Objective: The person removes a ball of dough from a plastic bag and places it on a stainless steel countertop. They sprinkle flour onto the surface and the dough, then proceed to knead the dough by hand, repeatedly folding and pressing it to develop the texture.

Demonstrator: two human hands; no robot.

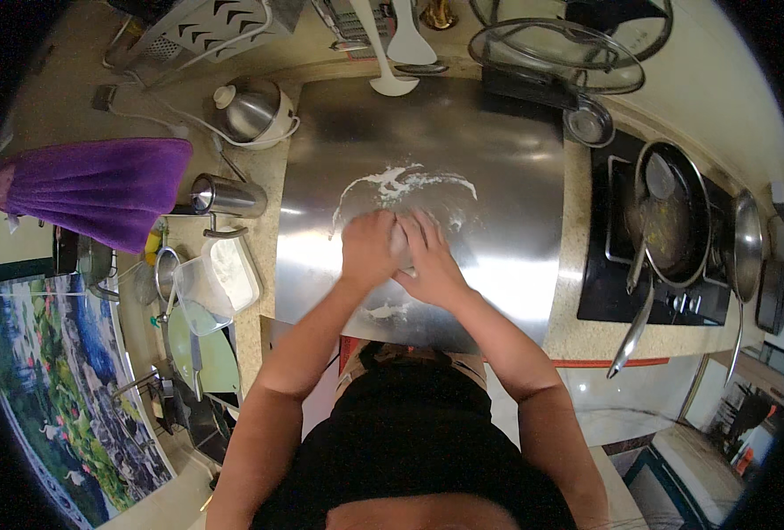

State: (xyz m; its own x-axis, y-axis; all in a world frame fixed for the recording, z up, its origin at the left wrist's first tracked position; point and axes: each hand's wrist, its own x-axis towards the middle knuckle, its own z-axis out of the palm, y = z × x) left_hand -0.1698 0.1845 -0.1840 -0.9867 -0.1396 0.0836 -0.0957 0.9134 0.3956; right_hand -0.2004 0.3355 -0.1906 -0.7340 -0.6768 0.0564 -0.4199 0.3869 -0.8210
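A small pale lump of dough point(401, 246) sits between my two hands on a brushed stainless steel board point(518, 165). My left hand point(369, 246) presses against its left side with fingers curled; its fingertips are hidden. From the right, my right hand point(432, 260) covers part of the lump, its fingers reaching over the top. White flour point(402, 182) lies in a smeared arc beyond my hands, and another flour patch point(387, 310) is near the board's front edge.
Left of the board are a plastic tub of white powder point(231, 275), a metal mug point(229, 196) and an egg cooker point(253, 112). A white ladle point(394, 85) overhangs the board's far edge. On the right, a frying pan point(674, 218) rests on the black cooktop point(604, 291).
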